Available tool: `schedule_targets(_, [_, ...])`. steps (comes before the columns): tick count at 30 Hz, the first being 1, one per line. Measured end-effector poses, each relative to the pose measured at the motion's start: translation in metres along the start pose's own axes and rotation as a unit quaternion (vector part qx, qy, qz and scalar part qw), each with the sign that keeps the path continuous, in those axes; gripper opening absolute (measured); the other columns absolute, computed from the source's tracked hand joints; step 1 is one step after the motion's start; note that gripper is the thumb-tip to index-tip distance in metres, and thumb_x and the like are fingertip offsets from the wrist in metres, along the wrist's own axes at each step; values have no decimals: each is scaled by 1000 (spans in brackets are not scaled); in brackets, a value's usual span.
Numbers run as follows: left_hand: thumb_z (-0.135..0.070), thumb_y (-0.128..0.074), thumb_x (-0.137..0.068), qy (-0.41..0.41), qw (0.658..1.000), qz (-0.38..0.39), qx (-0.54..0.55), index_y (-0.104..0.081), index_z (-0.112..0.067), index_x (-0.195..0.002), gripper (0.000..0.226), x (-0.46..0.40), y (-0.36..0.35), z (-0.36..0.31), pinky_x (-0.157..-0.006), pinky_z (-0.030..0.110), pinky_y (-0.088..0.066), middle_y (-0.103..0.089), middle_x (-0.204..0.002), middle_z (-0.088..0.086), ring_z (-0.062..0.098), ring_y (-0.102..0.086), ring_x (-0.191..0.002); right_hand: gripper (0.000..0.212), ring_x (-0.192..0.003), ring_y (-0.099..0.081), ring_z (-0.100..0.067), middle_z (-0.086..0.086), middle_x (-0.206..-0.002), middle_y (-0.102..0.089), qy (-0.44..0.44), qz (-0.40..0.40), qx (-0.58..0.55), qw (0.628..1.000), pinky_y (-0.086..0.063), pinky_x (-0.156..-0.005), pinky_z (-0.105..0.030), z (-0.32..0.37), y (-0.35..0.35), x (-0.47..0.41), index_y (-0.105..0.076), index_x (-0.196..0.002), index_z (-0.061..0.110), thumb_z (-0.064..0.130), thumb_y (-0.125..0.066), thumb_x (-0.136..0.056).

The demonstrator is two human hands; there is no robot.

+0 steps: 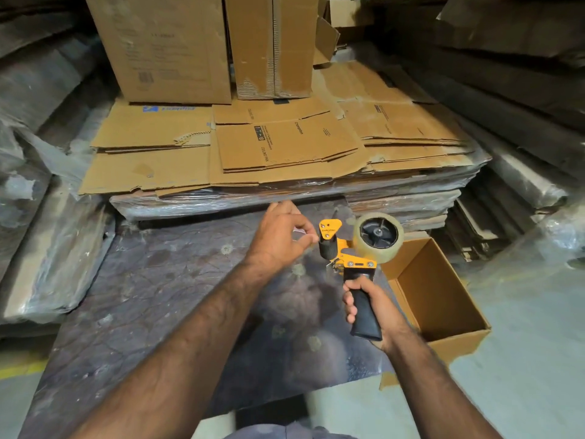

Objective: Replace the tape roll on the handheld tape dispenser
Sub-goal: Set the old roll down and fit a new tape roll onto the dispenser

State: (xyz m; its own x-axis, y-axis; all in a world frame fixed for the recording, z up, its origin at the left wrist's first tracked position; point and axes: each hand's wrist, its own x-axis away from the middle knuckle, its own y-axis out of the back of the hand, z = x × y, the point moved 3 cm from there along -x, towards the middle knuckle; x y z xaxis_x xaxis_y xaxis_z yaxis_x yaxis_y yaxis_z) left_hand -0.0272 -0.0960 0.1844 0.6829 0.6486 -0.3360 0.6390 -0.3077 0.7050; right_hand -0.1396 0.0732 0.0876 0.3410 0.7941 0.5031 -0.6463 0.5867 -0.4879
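The handheld tape dispenser (345,251) has a yellow metal frame and a black handle. My right hand (373,312) grips that handle and holds the dispenser upright above the dark sheet. A roll of clear tape (378,237) sits on the dispenser's black hub at the upper right. My left hand (281,232) hovers just left of the yellow guard and black roller, thumb and forefinger pinched close together near the roller. Whether a tape end lies between those fingers cannot be made out.
An open, empty cardboard box (440,299) stands on the floor right of the dispenser. Flattened cartons (278,147) lie stacked on wrapped bundles ahead, with upright boxes (164,45) behind. Plastic-wrapped stacks (53,248) line the left side. A dark, stained sheet (164,296) covers the work surface.
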Motion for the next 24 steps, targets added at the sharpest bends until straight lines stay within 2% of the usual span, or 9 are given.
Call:
schedule_targets(2, [-35, -84, -76, 14, 1000, -8, 24, -79, -25, -80, 12, 2, -12, -6, -88, 34, -41, -52, -95, -4, 15, -43, -98, 17, -38, -44, -17, -9, -57, -50, 19, 3, 61, 998, -43, -36, -26, 3, 1, 3, -60, -76, 4, 7, -55, -91])
schedule_targets(5, [-54, -81, -69, 72, 997, -3, 3, -78, -34, -84, 25, 6, -35, -15, -96, 39, -33, -49, -126, -9, 15, -38, -124, 15, -37, -45, -21, -13, -55, -52, 38, -3, 131, 991, -45, -37, -28, 6, -7, 3, -60, -76, 1, 3, -56, -90])
schedule_targets(8, [-54, -83, -69, 159, 986, 35, -28, -78, -33, -87, 29, 5, -43, -16, -99, 45, -26, -36, -153, -4, 18, -20, -145, 15, -36, -47, -23, -14, -55, -55, 36, -13, 175, 984, -45, -38, -28, 4, -11, 2, -61, -77, -1, 2, -55, -90])
schedule_targets(10, [-52, -84, -68, 213, 974, 76, -24, -78, -30, -90, 32, 6, -45, -15, -109, 54, -22, -25, -163, 1, 21, -9, -151, 13, -37, -48, -24, -14, -55, -56, 32, -17, 192, 981, -46, -40, -29, 1, -10, 2, -61, -78, -1, 2, -56, -90])
schedule_targets(16, [-60, -84, -64, 254, 961, 101, -34, -76, -31, -101, 48, 9, -50, -13, -114, 60, -15, -19, -166, 4, 22, -2, -154, 12, -38, -48, -25, -14, -57, -57, 24, -20, 214, 976, -47, -42, -30, 0, -9, 4, -62, -79, -1, 3, -57, -90])
schedule_targets(20, [-47, -86, -69, 261, 963, 60, 15, -79, -30, -86, 25, 10, -53, -12, -114, 59, -14, -26, -164, 1, 20, -7, -153, 14, -39, -49, -24, -13, -57, -58, 26, -5, 219, 975, -48, -43, -30, 1, -11, 4, -62, -78, 0, 5, -60, -91])
schedule_targets(22, [-38, -84, -74, 254, 967, 19, 15, -77, -30, -76, 10, 10, -52, -11, -110, 54, -19, -34, -161, -2, 20, -14, -151, 20, -41, -53, -25, -12, -58, -59, 23, 16, 223, 975, -50, -46, -31, 2, -12, 4, -63, -78, 2, 14, -67, -93])
schedule_targets(24, [-33, -80, -77, 220, 975, -20, -5, -75, -30, -71, 9, 10, -50, -8, -103, 47, -24, -40, -154, -6, 19, -21, -146, 25, -46, -57, -25, -13, -62, -61, 14, 20, 219, 975, -54, -51, -32, 2, -13, 6, -63, -82, 3, 24, -71, -93])
